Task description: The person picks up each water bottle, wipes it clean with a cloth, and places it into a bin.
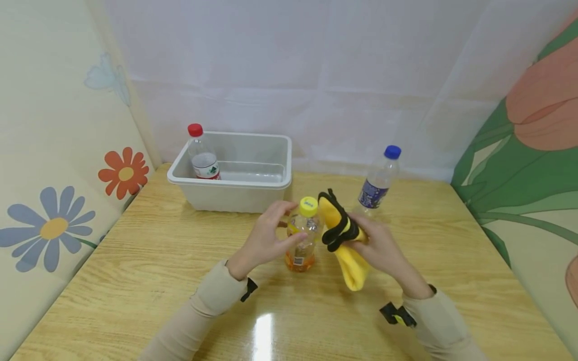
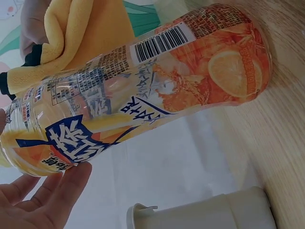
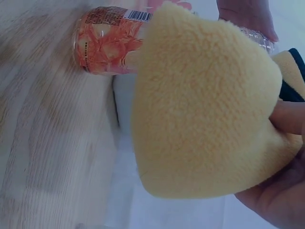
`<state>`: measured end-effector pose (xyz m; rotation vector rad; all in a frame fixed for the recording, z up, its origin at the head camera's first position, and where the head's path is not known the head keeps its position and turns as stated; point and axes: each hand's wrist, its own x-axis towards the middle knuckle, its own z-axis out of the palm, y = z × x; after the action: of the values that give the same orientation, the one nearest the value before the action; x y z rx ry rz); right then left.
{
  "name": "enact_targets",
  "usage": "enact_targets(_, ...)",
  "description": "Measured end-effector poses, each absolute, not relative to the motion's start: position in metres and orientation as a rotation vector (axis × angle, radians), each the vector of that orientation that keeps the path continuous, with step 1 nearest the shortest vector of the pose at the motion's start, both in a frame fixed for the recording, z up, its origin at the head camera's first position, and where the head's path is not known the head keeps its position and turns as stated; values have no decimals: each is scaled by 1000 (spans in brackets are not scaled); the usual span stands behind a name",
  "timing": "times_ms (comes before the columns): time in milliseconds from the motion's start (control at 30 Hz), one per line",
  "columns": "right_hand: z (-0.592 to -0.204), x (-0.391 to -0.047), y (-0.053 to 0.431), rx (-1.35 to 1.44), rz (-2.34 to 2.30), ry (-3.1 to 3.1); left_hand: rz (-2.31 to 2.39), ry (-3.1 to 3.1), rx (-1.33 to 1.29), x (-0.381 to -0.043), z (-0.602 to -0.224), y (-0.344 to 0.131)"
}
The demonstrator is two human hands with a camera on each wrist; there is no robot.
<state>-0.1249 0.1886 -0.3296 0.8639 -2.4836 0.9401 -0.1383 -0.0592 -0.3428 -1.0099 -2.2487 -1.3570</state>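
My left hand [image 1: 265,238] grips a clear drink bottle [image 1: 300,260] by its upper part, thumb across the front. The bottle has a yellow cap [image 1: 309,206] and, in the left wrist view, an orange-slice label [image 2: 231,71] with a barcode. It stands upright on the table. To its right, my right hand [image 1: 378,244] holds a bunched yellow cloth [image 1: 353,268] with black edging, close beside the bottle. Up close in the right wrist view, the fluffy cloth [image 3: 205,105] covers part of the bottle, and the fingers pinch its folds.
A light grey bin [image 1: 235,195] stands at the back left, with a red-capped bottle [image 1: 203,155] leaning inside it. Behind my right hand, a blue-capped bottle [image 1: 378,183] with a purple label stands on the wooden table [image 1: 149,281]. White fabric [image 1: 289,60] hangs along the back.
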Motion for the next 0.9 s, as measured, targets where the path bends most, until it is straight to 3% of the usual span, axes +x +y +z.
enact_targets(900, -331, -132, 169, 1001, 735, -2633, -1455, -2275, -1035, -138, -342, -61)
